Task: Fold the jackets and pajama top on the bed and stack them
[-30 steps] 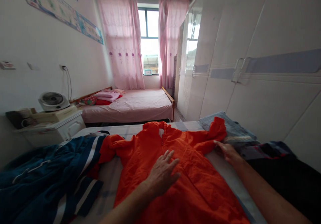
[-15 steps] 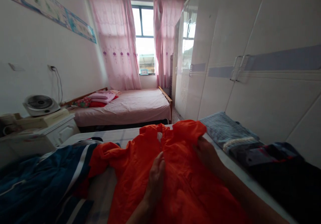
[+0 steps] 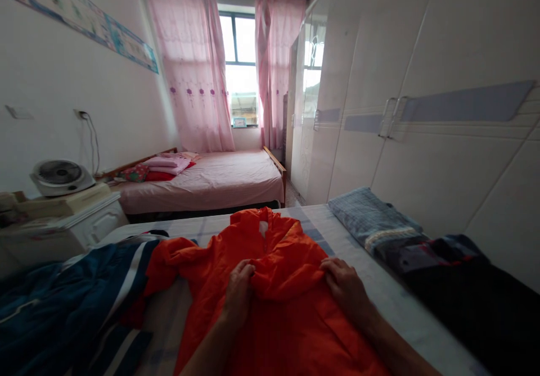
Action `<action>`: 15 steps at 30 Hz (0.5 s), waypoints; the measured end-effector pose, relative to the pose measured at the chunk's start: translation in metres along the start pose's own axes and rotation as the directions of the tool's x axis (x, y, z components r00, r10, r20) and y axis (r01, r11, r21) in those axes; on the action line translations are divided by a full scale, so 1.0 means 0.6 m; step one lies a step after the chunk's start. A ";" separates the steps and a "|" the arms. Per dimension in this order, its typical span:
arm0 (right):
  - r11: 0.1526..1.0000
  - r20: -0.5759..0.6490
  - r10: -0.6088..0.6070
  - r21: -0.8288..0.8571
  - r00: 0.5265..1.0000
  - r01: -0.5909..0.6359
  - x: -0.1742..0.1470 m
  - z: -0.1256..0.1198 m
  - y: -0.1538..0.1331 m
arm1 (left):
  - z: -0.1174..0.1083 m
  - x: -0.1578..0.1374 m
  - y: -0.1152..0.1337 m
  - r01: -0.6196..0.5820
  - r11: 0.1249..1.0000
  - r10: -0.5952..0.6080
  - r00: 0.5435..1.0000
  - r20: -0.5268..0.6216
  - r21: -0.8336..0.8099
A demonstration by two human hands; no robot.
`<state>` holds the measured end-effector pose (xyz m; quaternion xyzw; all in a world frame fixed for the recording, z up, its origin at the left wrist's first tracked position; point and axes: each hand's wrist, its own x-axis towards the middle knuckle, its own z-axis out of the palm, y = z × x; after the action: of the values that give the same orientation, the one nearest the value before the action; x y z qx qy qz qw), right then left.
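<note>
An orange jacket lies spread on the near bed, its collar pointing toward the window and one sleeve stretched out to the left. The other sleeve is folded across the chest. My left hand pinches the end of that folded sleeve near the middle of the jacket. At the shoulder side, my right hand has its fingers closed on the fold's right edge. A dark blue garment with white stripes lies left of the jacket, touching its outstretched sleeve.
Folded clothes, a blue-grey one and dark ones, lie along the right side of the near bed. A white wardrobe rises at the right. Beyond is a pink bed; a fan stands on the left cabinet.
The right sleeve has been brought over onto the jacket's chest. My left hand has closed on its end, and my right hand has come down slightly along the fold.
</note>
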<state>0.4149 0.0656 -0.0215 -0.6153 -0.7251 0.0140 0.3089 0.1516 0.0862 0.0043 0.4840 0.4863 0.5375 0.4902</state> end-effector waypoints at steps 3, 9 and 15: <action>0.992 -0.095 0.095 0.092 0.991 -0.086 0.003 0.000 0.006 | -0.007 0.002 0.016 0.024 0.997 -0.027 0.999 0.046 0.078; 0.988 -0.112 0.098 0.129 0.989 -0.083 -0.001 -0.003 0.009 | -0.031 -0.035 0.034 -0.107 0.875 0.094 0.994 0.051 0.473; 0.985 -0.075 0.122 0.129 0.990 -0.112 -0.002 0.000 0.010 | -0.033 -0.078 0.006 -0.156 0.662 0.028 0.983 0.184 0.733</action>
<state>0.4200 0.0658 -0.0243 -0.6364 -0.6721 0.0519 0.3748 0.1339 0.0381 0.0049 0.7065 0.5980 0.2766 0.2584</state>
